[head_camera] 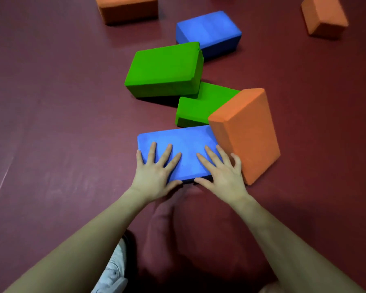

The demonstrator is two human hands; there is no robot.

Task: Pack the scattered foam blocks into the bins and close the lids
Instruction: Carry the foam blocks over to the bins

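Our left hand (pixel 154 172) and right hand (pixel 220 172) released, fingers spread flat on near blue block (pixel 186 144), smooth, lying flat, orange block (pixel 245 134) touching its right side

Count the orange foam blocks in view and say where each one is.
3. One orange block leans beside the blue block under both hands. Another lies at the top left edge, cut off. A third sits top right. More may lie outside the frame.
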